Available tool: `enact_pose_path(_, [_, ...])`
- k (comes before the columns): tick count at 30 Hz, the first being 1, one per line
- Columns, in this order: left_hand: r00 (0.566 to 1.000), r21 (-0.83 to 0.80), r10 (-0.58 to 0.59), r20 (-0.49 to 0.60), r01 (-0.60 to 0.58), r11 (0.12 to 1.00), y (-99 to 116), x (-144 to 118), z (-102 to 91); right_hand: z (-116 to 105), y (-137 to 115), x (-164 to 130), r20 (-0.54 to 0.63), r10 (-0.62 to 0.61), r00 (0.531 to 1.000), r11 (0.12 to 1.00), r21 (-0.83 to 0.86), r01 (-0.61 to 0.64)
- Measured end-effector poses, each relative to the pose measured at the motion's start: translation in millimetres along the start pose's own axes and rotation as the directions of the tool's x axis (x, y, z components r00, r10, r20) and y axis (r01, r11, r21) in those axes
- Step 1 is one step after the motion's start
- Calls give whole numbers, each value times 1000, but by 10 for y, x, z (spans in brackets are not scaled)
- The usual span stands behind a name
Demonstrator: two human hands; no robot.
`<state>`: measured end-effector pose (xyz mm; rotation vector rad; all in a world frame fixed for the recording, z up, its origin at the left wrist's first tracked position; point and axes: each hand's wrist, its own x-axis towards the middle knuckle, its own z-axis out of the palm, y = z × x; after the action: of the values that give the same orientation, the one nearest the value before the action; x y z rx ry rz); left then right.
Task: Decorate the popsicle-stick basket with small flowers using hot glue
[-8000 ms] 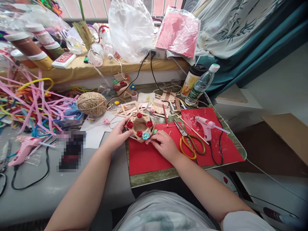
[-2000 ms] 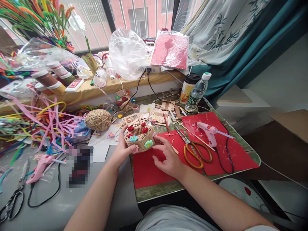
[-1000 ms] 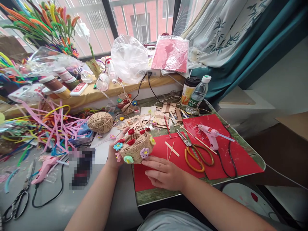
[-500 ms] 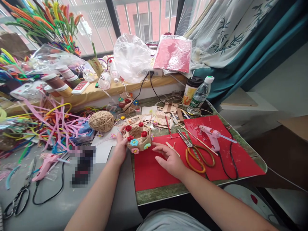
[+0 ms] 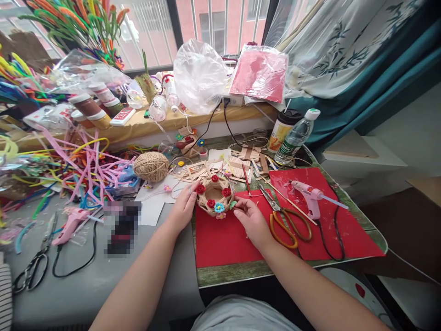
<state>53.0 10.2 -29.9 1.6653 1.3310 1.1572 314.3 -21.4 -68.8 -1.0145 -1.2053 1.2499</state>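
A small twine-wrapped basket (image 5: 204, 205) tilts toward me above the red sheet, its round opening showing. Red roses (image 5: 211, 203) sit around its rim, and a blue flower (image 5: 219, 208) and a pink flower (image 5: 221, 215) are on the near side. My left hand (image 5: 184, 208) is closed on the basket's left side, with the far fingers hidden. On the right side, my right hand (image 5: 253, 220) has its thumb and fingertips drawn together at a green flower (image 5: 233, 204) on the basket. Scissors with orange-brown handles (image 5: 283, 228) lie just right of this hand.
A pink glue gun (image 5: 310, 200) rests on the red sheet (image 5: 220, 248) at right; another glue gun (image 5: 70, 225) and black-handled scissors (image 5: 32, 271) lie at left. Behind are a twine ball (image 5: 151, 166), craft sticks (image 5: 241, 168), a water bottle (image 5: 296, 138) and pink pipe cleaners (image 5: 81, 161).
My right hand has gone from open fingers beside the basket to fingers drawn together at its green flower. The basket has turned and tipped slightly toward me; the view has shifted.
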Motion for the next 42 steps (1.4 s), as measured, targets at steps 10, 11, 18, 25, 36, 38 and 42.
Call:
enact_pose_path(10, [911, -252, -99, -401, -6, 968, 126, 4, -60, 41, -54, -32, -124, -26, 992, 998, 58, 34])
enact_pose_path(11, [887, -307, -107, -450, -40, 951, 144, 6, -91, 28, -56, -37, -152, -66, 986, 997, 35, 72])
enact_pose_path(18, [961, -601, -244, -129, 120, 790, 226, 4, -199, -24, -54, -35, -225, -202, 953, 978, -103, 183])
enact_pose_path(25, [939, -590, -254, -230, 73, 804, 163, 52, -210, 34, -216, -187, -119, -397, 910, 899, -251, 360])
enact_pose_path(36, [986, -699, -149, 80, 162, 696, 225, -103, -233, 88, -509, -451, 352, -399, 847, 800, -318, 509])
enact_pose_path(38, [973, -626, -83, 217, 204, 753, 259, -158, -198, 166, -565, -566, 392, -266, 881, 887, -259, 383])
enact_pose_path(42, [907, -401, 35, 419, 150, 904, 374, -190, -129, 335, -590, -701, 391, 73, 918, 993, -118, -29])
